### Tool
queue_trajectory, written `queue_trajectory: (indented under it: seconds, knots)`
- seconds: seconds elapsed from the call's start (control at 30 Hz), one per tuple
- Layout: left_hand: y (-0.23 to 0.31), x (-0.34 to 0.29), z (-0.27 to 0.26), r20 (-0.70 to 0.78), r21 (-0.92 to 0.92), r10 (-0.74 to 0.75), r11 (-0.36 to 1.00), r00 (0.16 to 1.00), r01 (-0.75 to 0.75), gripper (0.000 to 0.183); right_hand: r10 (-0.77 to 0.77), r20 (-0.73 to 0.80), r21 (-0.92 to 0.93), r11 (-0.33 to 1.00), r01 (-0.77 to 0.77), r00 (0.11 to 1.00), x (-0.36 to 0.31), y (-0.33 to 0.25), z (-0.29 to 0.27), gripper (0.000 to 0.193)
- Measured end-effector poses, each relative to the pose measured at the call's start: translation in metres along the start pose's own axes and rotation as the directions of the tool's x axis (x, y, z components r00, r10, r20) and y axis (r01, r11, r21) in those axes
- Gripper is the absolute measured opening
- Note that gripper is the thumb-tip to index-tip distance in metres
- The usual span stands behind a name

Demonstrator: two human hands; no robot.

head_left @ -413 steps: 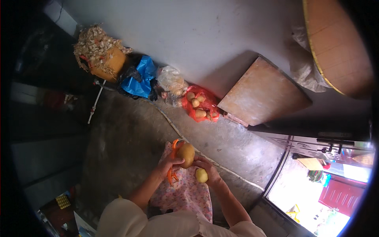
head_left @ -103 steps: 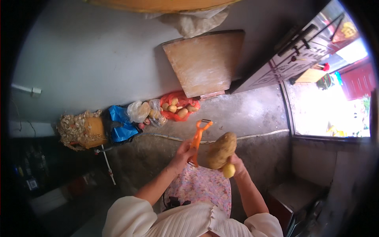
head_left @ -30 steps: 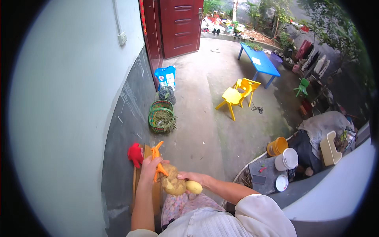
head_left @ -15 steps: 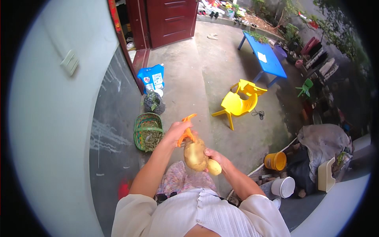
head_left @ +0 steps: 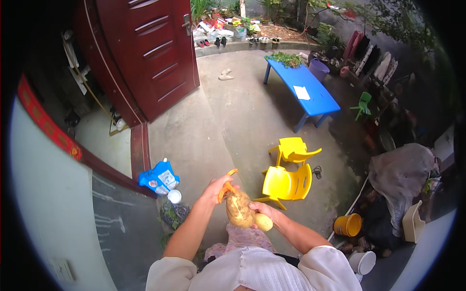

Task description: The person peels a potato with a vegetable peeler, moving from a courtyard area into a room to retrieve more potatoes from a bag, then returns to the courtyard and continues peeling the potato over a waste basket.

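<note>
In front of my waist, my left hand (head_left: pixel 213 191) is closed round an orange peeler (head_left: pixel 225 192), whose head lies against the upper left of a large potato (head_left: pixel 240 209). Brown skin covers most of this potato, with paler bare flesh along part of it. From the right, my right hand (head_left: pixel 267 210) grips the large potato with the thumb over its side. A smaller, pale yellow peeled potato (head_left: pixel 263 222) sits in the same hand, below the thumb. The fingers beneath both potatoes are hidden.
Ahead stand yellow chairs (head_left: pixel 287 182) and a blue table (head_left: pixel 310 87) bearing greens and paper. On the left are an open red door (head_left: pixel 150 48) and a blue bag (head_left: pixel 160 178). A yellow bucket (head_left: pixel 347 225) and white bucket (head_left: pixel 362 262) stand at right.
My view has shifted towards the doorway and yellow chairs; the green basket has mostly left the picture. The large potato has turned, showing more brown skin. Both hands keep their holds.
</note>
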State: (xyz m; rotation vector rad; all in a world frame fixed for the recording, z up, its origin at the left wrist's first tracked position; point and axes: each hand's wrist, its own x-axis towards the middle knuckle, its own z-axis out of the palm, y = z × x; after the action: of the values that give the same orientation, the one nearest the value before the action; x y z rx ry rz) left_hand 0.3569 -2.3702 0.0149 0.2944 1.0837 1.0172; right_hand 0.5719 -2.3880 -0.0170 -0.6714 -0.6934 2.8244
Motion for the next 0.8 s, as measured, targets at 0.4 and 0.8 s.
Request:
queue_trajectory:
  seconds: [0.4,0.8]
  knots:
    - [0.235,0.202,-0.038,0.011,-0.248,0.030,0.968,0.999,-0.026,0.037,0.105,0.028,-0.020,0.994,-0.105,0.994,0.212,-0.267,-0.035,0.045]
    - [0.468,0.480,0.009,0.033,-0.205,0.104,0.974,0.994,-0.095,0.041,-0.128,0.017,0.387,0.915,0.112,0.992,0.339,-0.532,-0.096,0.052]
